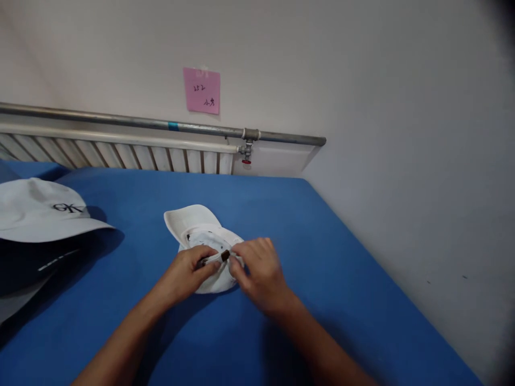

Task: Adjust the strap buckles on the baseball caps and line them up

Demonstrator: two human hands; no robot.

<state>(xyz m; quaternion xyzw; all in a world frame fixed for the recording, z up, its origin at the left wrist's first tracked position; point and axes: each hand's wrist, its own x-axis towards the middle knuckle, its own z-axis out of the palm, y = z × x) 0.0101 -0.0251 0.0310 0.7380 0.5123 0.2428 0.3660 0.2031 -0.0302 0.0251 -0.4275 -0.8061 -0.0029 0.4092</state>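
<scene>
A white baseball cap (pixel 193 219) lies upside down on the blue surface, its brim pointing to the far left and its inside facing up. My left hand (pixel 188 272) pinches the cap's back strap from the left between thumb and fingers. From the other side my right hand (pixel 259 273) is closed on the strap's right part, just beside a dark buckle (pixel 226 255). The buckle sits between the two hands. My fingers hide part of the strap and the cap's rear edge.
More caps are stacked at the left: a white cap (pixel 40 212) with black lettering lies over a dark cap (pixel 36 262). Behind the blue-covered table (pixel 257 195) are a radiator (pixel 132 155), a metal pipe (pixel 120 120) and a valve (pixel 247 153). A pink note (pixel 201 91) hangs on the wall.
</scene>
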